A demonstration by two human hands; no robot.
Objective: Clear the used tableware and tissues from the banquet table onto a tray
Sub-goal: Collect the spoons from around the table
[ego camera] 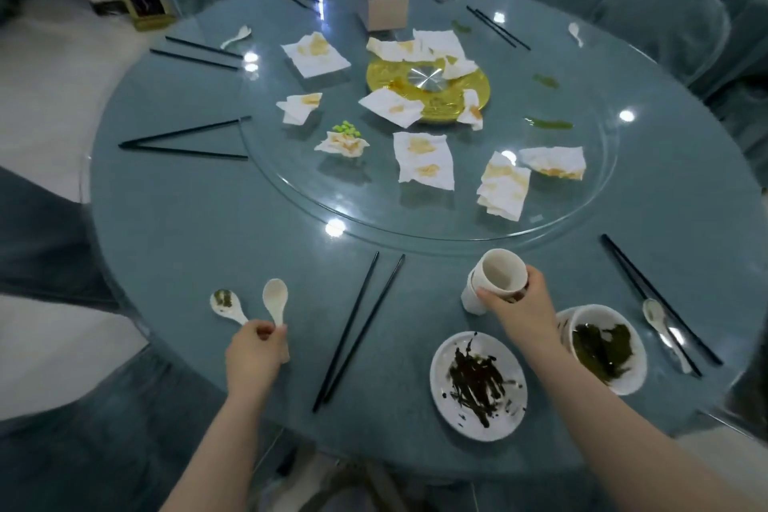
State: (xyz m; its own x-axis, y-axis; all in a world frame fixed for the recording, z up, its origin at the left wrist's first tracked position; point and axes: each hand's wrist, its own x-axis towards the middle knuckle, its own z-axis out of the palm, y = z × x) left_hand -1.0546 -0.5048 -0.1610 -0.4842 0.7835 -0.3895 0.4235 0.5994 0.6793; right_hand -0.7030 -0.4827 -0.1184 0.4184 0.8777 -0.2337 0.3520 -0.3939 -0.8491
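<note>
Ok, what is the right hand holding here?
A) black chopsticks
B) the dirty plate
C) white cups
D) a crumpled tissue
C: the right hand has its fingers curled round the white cups, which are tilted; the left hand holds spoons.

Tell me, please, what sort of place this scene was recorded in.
Probably a banquet hall or restaurant dining room: a large round blue-grey table carries a clear glass turntable, teal fabric-covered chairs surround it, and pairs of black chopsticks lie at several places.
</note>
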